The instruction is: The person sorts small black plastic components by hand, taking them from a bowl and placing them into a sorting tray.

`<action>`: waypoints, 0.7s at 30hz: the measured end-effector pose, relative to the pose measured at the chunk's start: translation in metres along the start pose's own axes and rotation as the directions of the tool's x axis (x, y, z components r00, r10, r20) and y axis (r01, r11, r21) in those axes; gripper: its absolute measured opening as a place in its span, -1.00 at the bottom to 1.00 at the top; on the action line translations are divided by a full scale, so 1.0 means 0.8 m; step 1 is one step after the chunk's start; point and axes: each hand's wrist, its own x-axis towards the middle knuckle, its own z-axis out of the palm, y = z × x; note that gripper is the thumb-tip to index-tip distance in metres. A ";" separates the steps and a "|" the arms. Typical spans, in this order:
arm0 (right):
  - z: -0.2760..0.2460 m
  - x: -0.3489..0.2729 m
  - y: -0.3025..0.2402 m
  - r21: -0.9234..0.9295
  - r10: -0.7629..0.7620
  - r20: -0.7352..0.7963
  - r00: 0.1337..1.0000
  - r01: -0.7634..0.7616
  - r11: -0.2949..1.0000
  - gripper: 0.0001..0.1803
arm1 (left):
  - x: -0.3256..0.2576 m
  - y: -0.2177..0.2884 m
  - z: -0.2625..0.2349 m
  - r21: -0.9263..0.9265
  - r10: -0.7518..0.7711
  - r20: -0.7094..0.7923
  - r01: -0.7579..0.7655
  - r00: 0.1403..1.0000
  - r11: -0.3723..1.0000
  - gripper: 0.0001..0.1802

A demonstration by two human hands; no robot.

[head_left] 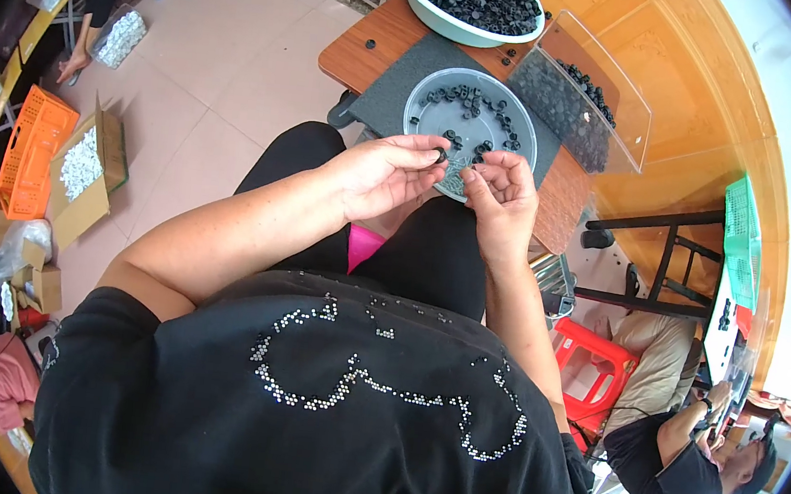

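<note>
My left hand point(382, 176) pinches a small black round part point(441, 155) between thumb and fingertips. Close beside it, my right hand point(504, 205) has thumb and forefinger pressed together; whatever lies between them is too small to make out. Both hands are over the near rim of a round grey basin point(435, 126). Small black round parts point(470, 99) lie scattered inside it, and a heap of tiny shiny pieces point(458, 178) shows between my hands. The basin rests partly on a dark mat point(388, 92) over a brown wooden table point(343, 53).
Behind the basin stands a pale bowl point(457, 30) heaped with black parts. A clear plastic bin point(632, 127) with more sits to its right. A red stool point(594, 374) and a person point(681, 465) are at right. An orange crate point(34, 151) and cardboard box point(112, 145) stand left.
</note>
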 end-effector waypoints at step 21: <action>-0.018 -0.006 -0.001 -0.318 -0.299 0.162 0.940 0.336 0.886 -0.77 | -0.003 -0.013 0.021 0.183 0.079 -0.070 -0.065 0.994 0.981 -0.79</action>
